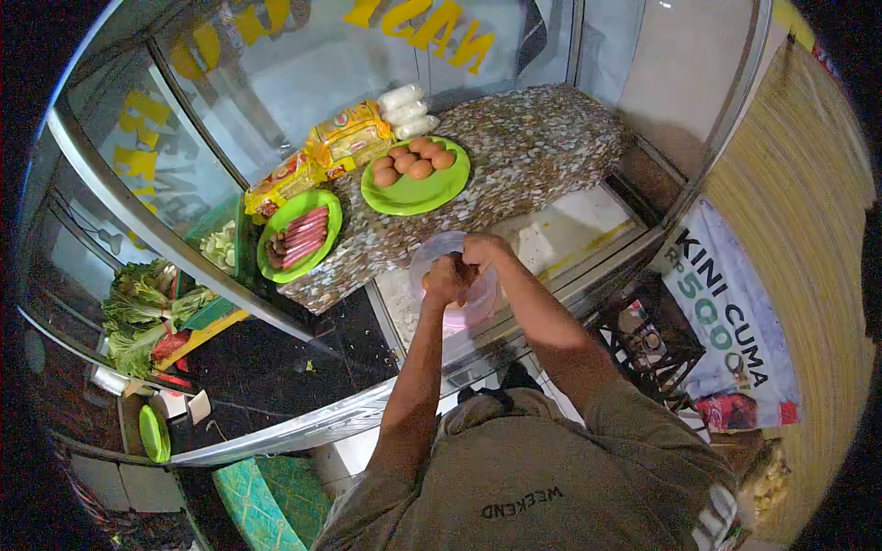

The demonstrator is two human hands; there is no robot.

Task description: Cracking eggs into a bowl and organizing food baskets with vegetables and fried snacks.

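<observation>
My left hand is curled around a dark brownish item, mostly hidden by fingers, so I cannot tell exactly what it is. Bent at the wrist, my right hand pinches the same item from the far side. Both hands are over a translucent plastic tub with a pinkish base, which stands on the pale worktop at the counter's front. Behind it, a green plate carries several brown eggs on a pebble-patterned ledge. A second green plate holds several pink-wrapped sausages and small brown pieces.
Yellow packets and white wrapped rolls line the glass. Leafy greens and a green basket of cut vegetables stand left, beyond a metal frame post. A printed banner hangs right.
</observation>
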